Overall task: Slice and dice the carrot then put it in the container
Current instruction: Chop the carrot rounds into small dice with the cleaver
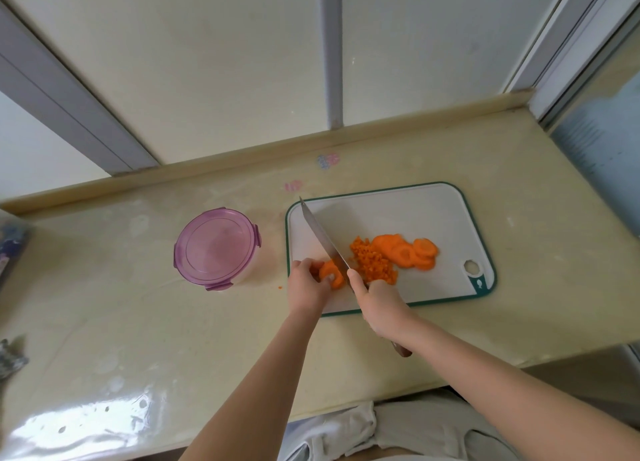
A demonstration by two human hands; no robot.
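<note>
On a white cutting board (415,211) with a green rim lie a pile of diced carrot (372,261) and several round carrot slices (408,251) to its right. My left hand (306,284) grips a small stack of carrot slices (331,274) at the board's near left corner. My right hand (381,304) holds a knife (322,235) by its handle, index finger along the spine. The blade lies right beside the held slices, its tip pointing to the far left. A round container (216,249) with a purple lid, closed, stands left of the board.
The beige countertop (138,322) has a raised back edge against a pale wall. A tiny carrot bit (280,287) lies on the counter left of the board. Blurred dark objects (10,249) sit at the far left edge. The counter ends at the right, past the board.
</note>
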